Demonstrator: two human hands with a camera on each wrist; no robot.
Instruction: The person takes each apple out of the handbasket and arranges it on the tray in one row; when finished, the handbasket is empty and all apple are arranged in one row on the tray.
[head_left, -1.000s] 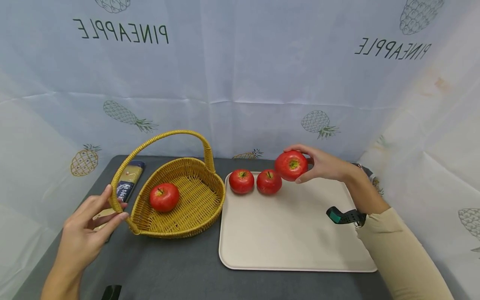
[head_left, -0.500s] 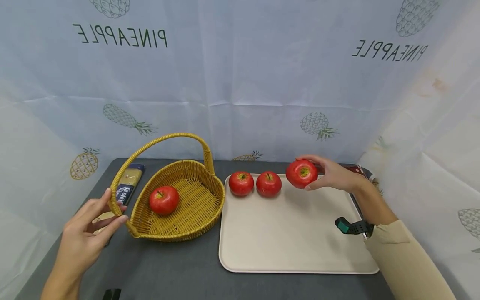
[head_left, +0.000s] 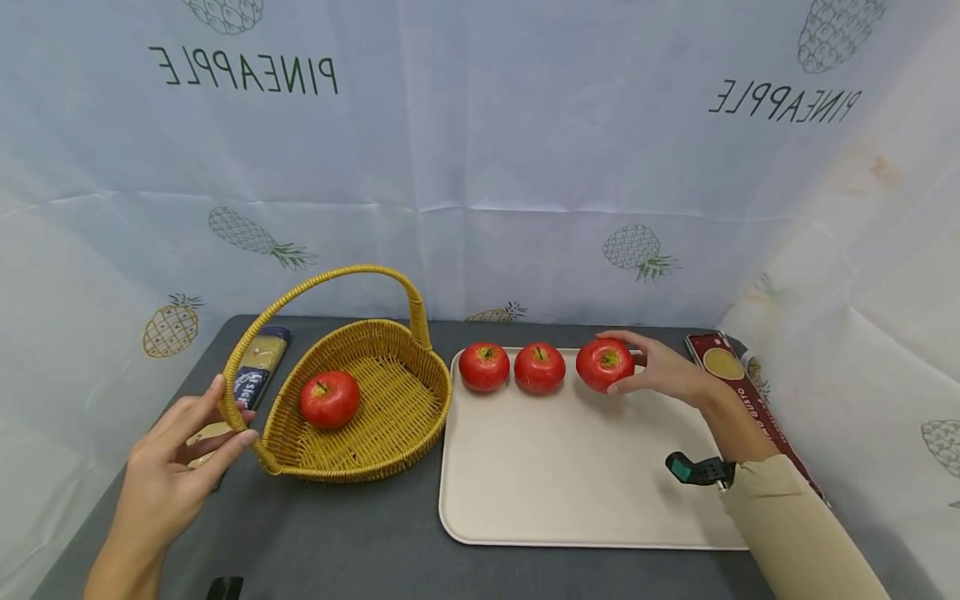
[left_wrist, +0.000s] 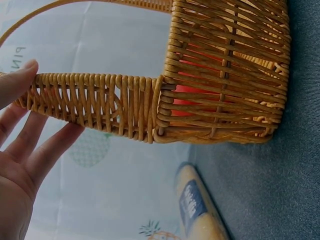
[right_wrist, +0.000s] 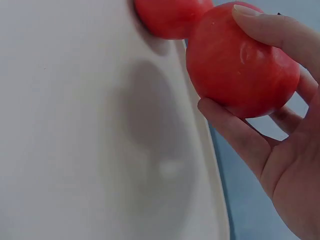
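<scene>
A red apple [head_left: 600,365] is gripped by my right hand [head_left: 663,369] at the back of a beige tray [head_left: 570,483]. In the right wrist view, thumb and fingers wrap that apple [right_wrist: 240,65], and a shadow shows on the tray beside it. Two more red apples, one at the left [head_left: 483,367] and one in the middle [head_left: 539,368], sit in a row along the tray's back edge. My left hand [head_left: 168,467] pinches the handle [head_left: 360,271] of a yellow wicker basket [head_left: 360,475] low on its left side. Inside the basket lies another red apple [head_left: 330,399].
A pasta packet [head_left: 258,367] with a blue label lies behind the basket's left side. To the tray's right is a dark red packet [head_left: 738,383], partly behind my right arm. A pineapple-print curtain [head_left: 525,150] closes off the back of the grey table [head_left: 337,533].
My right hand has carried its apple to the right and down, toward the tray's back edge. The left hand stays on the basket handle.
</scene>
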